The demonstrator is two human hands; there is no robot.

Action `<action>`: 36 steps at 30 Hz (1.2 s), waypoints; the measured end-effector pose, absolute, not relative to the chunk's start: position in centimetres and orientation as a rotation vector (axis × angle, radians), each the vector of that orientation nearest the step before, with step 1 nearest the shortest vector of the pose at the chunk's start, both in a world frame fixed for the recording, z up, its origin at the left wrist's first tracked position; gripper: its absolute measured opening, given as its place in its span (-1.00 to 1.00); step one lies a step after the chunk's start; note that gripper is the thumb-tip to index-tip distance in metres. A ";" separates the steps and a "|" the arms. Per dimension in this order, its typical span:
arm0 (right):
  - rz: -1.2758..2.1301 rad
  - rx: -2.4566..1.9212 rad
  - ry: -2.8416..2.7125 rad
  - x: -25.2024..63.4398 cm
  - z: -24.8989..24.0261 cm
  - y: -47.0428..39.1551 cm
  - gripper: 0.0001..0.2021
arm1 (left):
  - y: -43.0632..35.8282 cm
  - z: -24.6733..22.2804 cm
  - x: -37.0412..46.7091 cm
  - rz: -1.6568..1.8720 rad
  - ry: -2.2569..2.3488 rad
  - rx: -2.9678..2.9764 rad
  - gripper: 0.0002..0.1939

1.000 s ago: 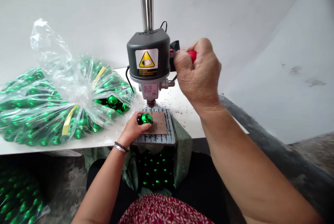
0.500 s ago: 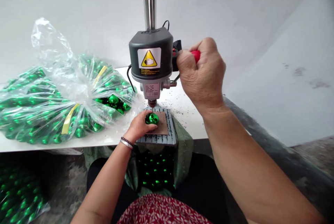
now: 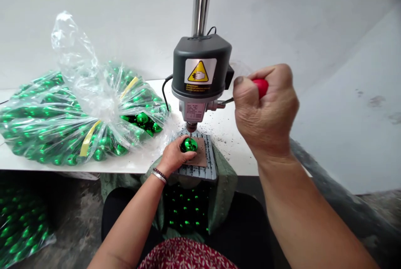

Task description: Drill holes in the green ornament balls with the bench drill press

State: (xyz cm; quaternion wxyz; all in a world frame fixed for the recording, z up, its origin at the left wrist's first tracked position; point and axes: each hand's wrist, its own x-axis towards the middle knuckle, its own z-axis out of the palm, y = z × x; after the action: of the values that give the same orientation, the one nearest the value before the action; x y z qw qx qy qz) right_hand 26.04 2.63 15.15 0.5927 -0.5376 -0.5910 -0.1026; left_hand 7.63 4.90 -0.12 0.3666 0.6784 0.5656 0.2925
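Observation:
A shiny green ball (image 3: 191, 145) rests on a brown board (image 3: 201, 157) over the grey drill press base (image 3: 211, 168). My left hand (image 3: 174, 155) is closed around its left side, thumb in front and fingers behind. Above the ball is the dark drill press head (image 3: 202, 66), its thin bit reaching down to the ball's top; whether it has entered the ball I cannot tell. My right hand (image 3: 266, 110) is wrapped around the red knob (image 3: 260, 88) of the feed lever, to the right of the head.
A clear plastic bag (image 3: 90, 106) of green balls lies on the white table (image 3: 125, 168) at left. Another bag of green balls (image 3: 21, 219) stands on the floor. More balls (image 3: 186, 206) sit in a green cloth sack below the base. Dark shavings dot the table.
My right hand has brought the lever knob downward relative to the drill head. My left hand keeps the ball under the bit. The whole view has shifted, with the scene now further right.

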 end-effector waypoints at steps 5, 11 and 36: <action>-0.267 -1.256 -1.338 25.7 15.1 2.1 -0.76 | 4.7 -0.1 7.7 0.748 1.464 1.735 -0.27; -0.346 -1.228 -1.289 25.1 13.7 1.2 -0.82 | 4.5 0.0 7.5 0.751 1.461 1.777 -0.37; -0.456 -1.134 -1.253 24.9 8.2 0.3 -0.85 | 4.7 -1.0 7.4 0.787 1.410 1.789 -0.52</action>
State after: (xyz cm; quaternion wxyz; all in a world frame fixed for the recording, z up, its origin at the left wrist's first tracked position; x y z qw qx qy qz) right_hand 24.90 0.26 8.19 0.6410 -0.4972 -0.5496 -0.1998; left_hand 7.41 4.74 -1.00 0.3577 0.6933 0.5463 0.3049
